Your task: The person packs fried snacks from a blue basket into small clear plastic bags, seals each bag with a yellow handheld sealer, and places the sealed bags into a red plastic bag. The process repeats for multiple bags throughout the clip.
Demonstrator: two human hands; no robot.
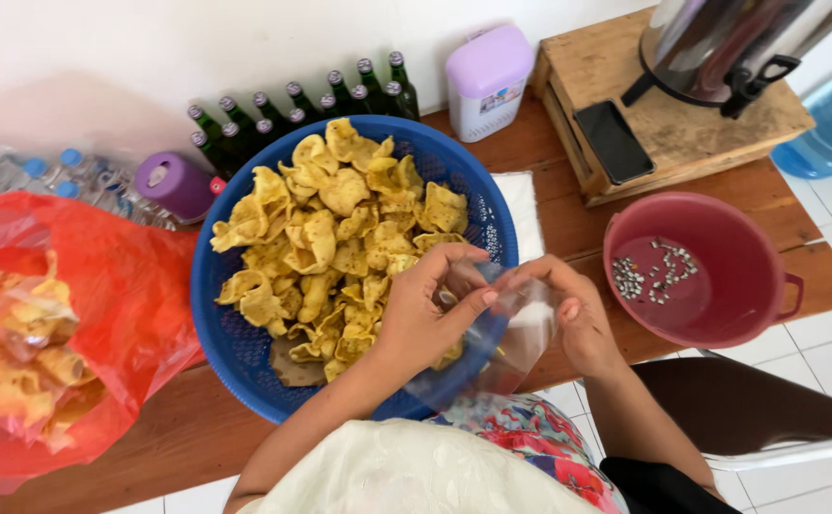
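Upper middle of the frame: green glass bottles (304, 103) in rows against the wall, a lilac-lidded white container (488, 81) just right of them. Upper right: wooden crate (683, 128) bearing a dark phone (613, 141) and a steel urn (721, 43). Right: pink bucket (754, 286) holding small pale bits. Far left: red plastic bag (121, 286) of crackers, clear water bottles (26, 171) and a purple cup (176, 184) above it. All on a wooden surface (568, 205).

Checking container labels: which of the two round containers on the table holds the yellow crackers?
The blue basket, left of the hands; the red bowl holds only small pale bits.
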